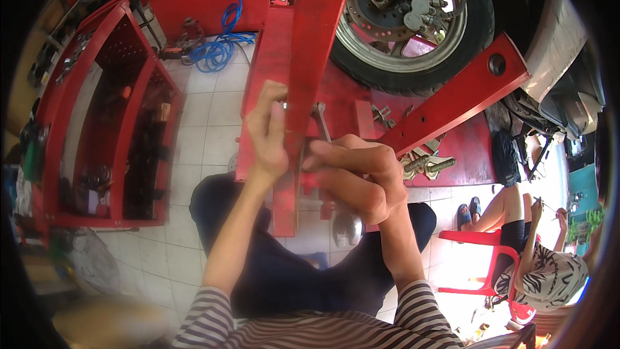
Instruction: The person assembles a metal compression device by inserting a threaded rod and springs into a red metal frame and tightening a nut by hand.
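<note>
two bare hands, reaching forward, flank one long red metal beam (313, 39). the right hand (368, 178), fingers bent, is at one slim silver metal wrench (324, 126) just right of the beam, grip unclear. the left hand (267, 132) curls its fingers at the beam's left edge, any hold hidden. beyond: one black-tyred wheel (413, 81).

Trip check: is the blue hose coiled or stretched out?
The hose is mostly coiled: loops bunch on the tiles, with one length leading away.
</note>
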Tool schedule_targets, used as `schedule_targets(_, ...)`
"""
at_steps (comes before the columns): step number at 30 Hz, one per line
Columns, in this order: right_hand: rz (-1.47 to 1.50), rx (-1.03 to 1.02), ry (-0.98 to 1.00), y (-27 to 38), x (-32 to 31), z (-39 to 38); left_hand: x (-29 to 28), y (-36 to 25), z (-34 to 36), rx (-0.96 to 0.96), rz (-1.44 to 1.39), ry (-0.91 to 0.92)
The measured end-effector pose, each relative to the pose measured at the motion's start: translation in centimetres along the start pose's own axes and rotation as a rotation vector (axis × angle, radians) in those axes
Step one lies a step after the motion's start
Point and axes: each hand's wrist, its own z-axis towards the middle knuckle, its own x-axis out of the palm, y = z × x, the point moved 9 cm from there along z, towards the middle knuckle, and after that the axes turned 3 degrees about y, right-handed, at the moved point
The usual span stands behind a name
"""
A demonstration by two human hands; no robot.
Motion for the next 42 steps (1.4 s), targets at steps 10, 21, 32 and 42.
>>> schedule_targets(10, 0.064, 0.22, -0.087, -2.4, -0.8, 0.1, 0.0, 0.6, 0.0, -0.021, -0.034, 0.005)
schedule_targets(21, 0.261, 0.647, -0.335, -6.8, -1.7, 2.8, 0.4, -0.3, 0.7, 0.085, 0.03, -0.012)
schedule_targets(32, 0.671, 1.131, -0.189, -13.9, 1.0, 0.6, 0.6, -0.3, 0.7, 0.078, -0.001, -0.024)
schedule_targets(42, 0.646, 1.078, -0.117, -14.1, 1.3, 0.2, 0.5, 0.5, 0.4, 0.031, 0.014, -0.016)
